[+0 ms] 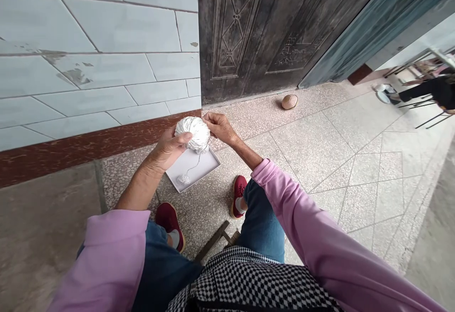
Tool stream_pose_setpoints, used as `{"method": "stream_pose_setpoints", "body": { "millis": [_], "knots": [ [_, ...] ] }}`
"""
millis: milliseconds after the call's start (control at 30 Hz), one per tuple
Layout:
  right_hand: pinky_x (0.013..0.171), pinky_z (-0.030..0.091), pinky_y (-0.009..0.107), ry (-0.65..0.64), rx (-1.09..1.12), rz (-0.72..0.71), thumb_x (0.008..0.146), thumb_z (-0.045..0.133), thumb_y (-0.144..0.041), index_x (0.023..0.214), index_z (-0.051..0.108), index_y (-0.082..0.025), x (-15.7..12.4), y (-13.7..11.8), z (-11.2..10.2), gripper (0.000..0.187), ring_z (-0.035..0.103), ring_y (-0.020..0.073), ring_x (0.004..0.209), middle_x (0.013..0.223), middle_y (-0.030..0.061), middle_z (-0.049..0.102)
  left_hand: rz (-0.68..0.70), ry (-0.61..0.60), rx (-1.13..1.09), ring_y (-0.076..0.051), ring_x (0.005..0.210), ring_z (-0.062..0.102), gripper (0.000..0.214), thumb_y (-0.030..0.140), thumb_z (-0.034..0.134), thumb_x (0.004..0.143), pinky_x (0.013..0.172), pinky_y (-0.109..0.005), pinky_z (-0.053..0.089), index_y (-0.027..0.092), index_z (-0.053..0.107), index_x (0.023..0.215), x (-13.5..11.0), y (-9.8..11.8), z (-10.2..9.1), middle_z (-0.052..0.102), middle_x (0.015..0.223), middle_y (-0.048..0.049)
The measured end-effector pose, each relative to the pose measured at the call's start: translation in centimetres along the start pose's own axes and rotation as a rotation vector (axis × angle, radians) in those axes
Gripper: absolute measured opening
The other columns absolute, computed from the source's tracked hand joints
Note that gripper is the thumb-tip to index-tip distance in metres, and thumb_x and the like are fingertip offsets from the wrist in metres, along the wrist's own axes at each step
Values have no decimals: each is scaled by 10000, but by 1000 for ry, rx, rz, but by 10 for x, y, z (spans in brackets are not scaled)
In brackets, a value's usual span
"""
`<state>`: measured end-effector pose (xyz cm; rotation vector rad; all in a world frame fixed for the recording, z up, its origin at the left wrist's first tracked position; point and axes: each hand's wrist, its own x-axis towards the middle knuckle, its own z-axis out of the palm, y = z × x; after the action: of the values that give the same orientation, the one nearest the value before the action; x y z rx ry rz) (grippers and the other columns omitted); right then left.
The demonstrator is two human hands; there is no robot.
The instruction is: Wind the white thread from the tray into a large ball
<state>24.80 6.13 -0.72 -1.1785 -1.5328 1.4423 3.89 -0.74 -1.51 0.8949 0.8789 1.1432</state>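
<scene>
Thread ball lies cupped, steadied, in curled fingers of left hand; right hand fingers pinch its side, strand dropping below to tray.

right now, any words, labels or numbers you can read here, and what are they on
No readable text anywhere.
On the dark embossed door: raised marks on a lower panel, too blurred to read.
On the ball of white thread in the left hand: no label shows.
On the white tray: nothing written.
</scene>
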Motion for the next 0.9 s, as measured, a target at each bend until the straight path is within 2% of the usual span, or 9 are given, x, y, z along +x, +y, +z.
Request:
{"method": "stream_pose_setpoints", "body": {
  "millis": [133,300,467,633,767,900],
  "knots": [
    [629,448,252,-43,-66,-41,1297,676,-73,946,672,-225,-4,5,7,383,507,130,602,638,-83,555,54,114,-100,-513,1412,872,873,628,1246,627,1141,-576,798,226,873,1306,4,-3,-1,935,1213,-154],
    [683,473,218,-68,-172,-123,1262,714,-114,1165,759,-188,-4,14,7,131,592,131,640,713,-88,642,123,152,-144,-502,1497,839,782,626,1202,712,1185,-555,794,226,863,1292,8,-3,-3,935,1306,-175],
    [684,481,204,-107,-233,-138,1270,665,-124,1019,696,-202,-6,21,5,265,582,113,618,709,-77,632,186,174,-220,-516,1631,761,815,710,1212,692,1220,-542,784,250,868,1270,14,2,-7,914,1472,-208],
    [712,488,202,-168,-280,-140,1292,636,-91,966,674,-194,-10,20,7,344,595,93,614,729,-68,666,193,187,-239,-498,1657,737,782,728,1187,717,1221,-546,760,267,856,1255,15,2,-11,902,1475,-179],
    [751,500,213,-228,-315,-121,1291,624,-50,987,707,-180,-12,16,12,340,634,99,642,753,-63,687,180,196,-257,-495,1612,730,809,684,1218,683,1205,-539,720,229,829,1228,14,0,-16,893,1459,-201],
    [811,515,242,-306,-375,-142,1301,628,-51,1040,750,-171,-16,13,20,312,657,124,705,800,-54,701,164,276,-297,-428,1458,756,817,621,1273,599,1114,-476,696,225,810,1143,15,-3,-19,917,1364,-179]
  ]
}}
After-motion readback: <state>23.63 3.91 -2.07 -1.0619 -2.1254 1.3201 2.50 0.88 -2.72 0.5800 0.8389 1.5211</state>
